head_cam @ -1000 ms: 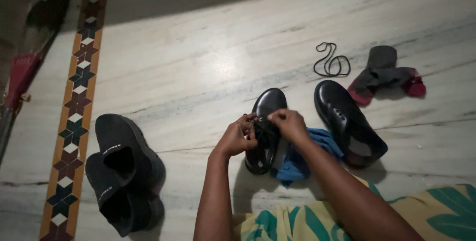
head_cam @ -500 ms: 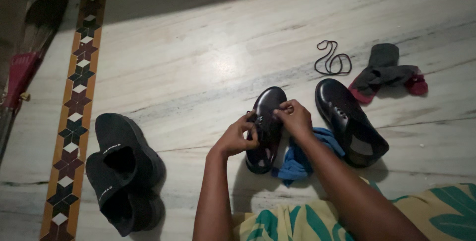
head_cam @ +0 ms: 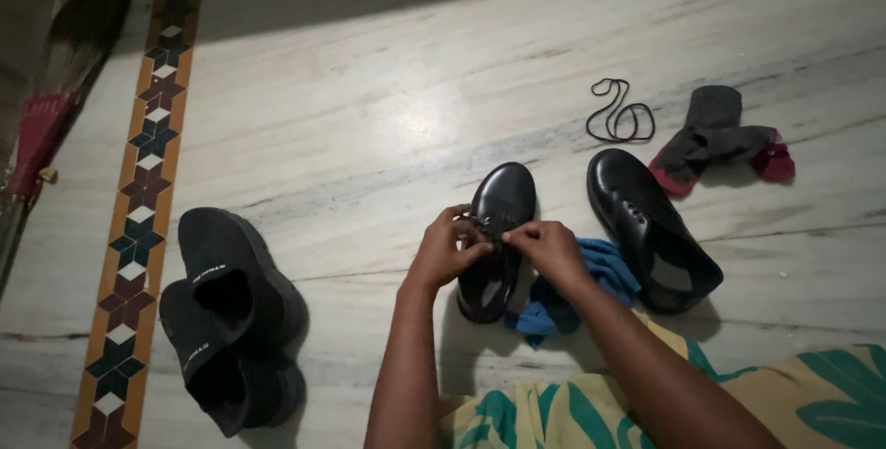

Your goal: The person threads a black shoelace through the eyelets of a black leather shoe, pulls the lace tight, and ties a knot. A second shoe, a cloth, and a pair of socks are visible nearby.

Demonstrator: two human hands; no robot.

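Pinching at the lace area of the black leather shoe, our left hand and right hand meet fingertip to fingertip over its middle, each closed narrowly on what looks like the lace, too dark to make out. That shoe lies on the pale marble floor with its toe at 12 o'clock; at its 3 o'clock sits the second black shoe, with a blue cloth between them. At 9 o'clock lies a pair of black sneakers; at 1 o'clock, a loose lace and dark socks
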